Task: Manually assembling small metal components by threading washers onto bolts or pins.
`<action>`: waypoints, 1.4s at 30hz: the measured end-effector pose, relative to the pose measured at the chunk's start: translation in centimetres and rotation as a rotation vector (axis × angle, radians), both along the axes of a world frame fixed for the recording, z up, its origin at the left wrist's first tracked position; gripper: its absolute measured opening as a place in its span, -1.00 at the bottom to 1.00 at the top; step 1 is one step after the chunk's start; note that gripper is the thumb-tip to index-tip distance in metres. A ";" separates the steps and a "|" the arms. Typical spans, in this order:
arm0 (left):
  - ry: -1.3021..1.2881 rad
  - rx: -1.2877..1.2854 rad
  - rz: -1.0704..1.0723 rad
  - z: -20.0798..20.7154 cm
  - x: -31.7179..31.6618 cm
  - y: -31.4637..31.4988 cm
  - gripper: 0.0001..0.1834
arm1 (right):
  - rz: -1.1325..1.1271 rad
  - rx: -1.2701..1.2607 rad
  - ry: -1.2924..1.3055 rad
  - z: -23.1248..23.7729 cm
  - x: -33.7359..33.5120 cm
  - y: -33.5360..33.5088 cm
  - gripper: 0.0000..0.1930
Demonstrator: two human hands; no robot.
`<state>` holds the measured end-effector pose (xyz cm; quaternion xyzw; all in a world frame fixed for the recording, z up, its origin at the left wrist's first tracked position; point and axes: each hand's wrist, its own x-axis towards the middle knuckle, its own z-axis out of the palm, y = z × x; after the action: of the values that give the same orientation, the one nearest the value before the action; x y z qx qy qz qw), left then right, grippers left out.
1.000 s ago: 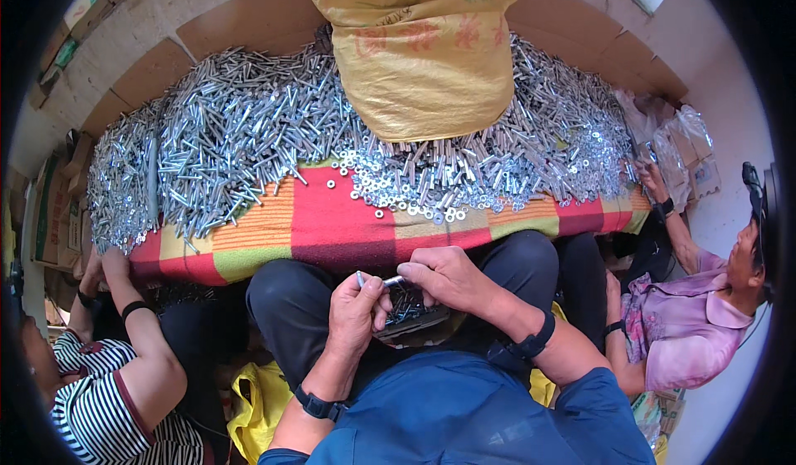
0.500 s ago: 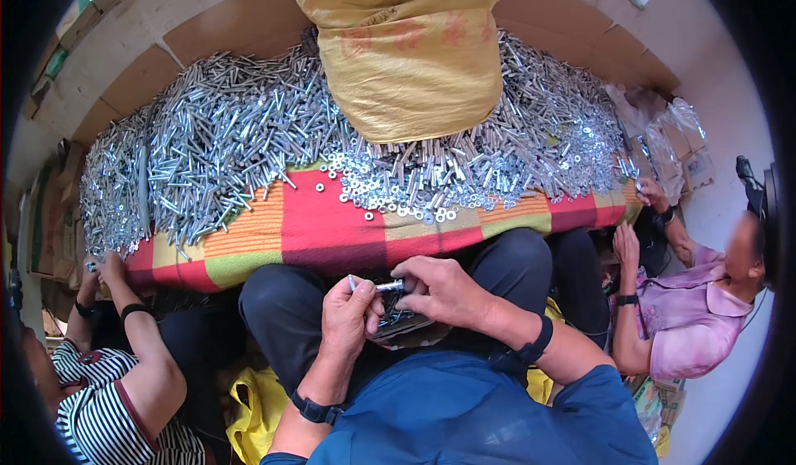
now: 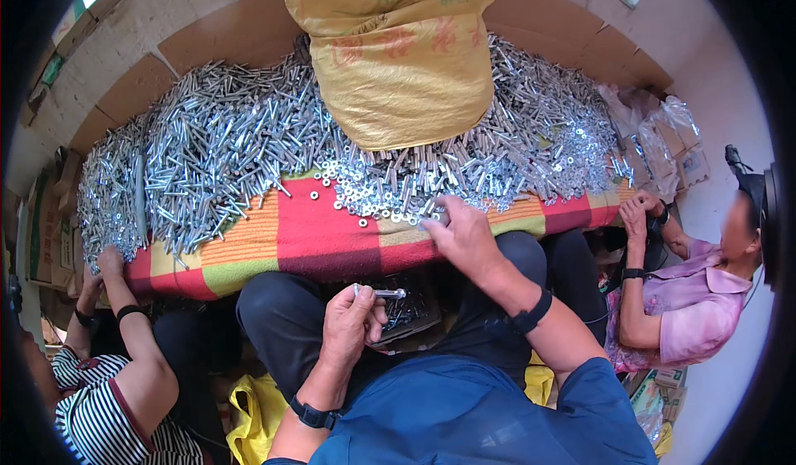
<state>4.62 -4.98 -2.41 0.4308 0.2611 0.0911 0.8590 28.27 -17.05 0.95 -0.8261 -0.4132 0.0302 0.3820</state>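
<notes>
My left hand [image 3: 350, 320] is closed above my lap, thumb and fingers around a shiny metal bolt [image 3: 390, 294]. The bolt lies nearly level and its thicker end points right. My right hand [image 3: 471, 239] is stretched forward to the near edge of the heap, its thumb and forefinger apart by several loose washers [image 3: 390, 214]. Whether a fingertip touches a washer I cannot tell. Under the bolt, between my knees, a dark container [image 3: 427, 320] holds more metal pieces, partly hidden by my left hand.
A long heap of metal bolts and sleeves [image 3: 224, 150] covers the far part of a checked blanket [image 3: 319, 237]. Over its middle hangs a yellow woven sack [image 3: 406, 84]. Co-workers sit close on both sides: a striped sleeve [image 3: 108, 403] at left, a pink shirt [image 3: 696, 307] at right.
My right hand has left the bolt and moved forward to the washers. My left hand keeps the bolt. The right co-worker's hands have come together.
</notes>
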 end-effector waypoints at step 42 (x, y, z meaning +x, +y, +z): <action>0.010 0.041 -0.157 0.8 0.3 -0.3 -0.75 | 0.415 -0.044 0.543 5.3 -6.1 0.2 -0.87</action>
<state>4.92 -5.33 -1.60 0.4680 0.2288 0.0269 0.8532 22.21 -16.86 6.25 -0.6941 -0.4549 0.3351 0.4460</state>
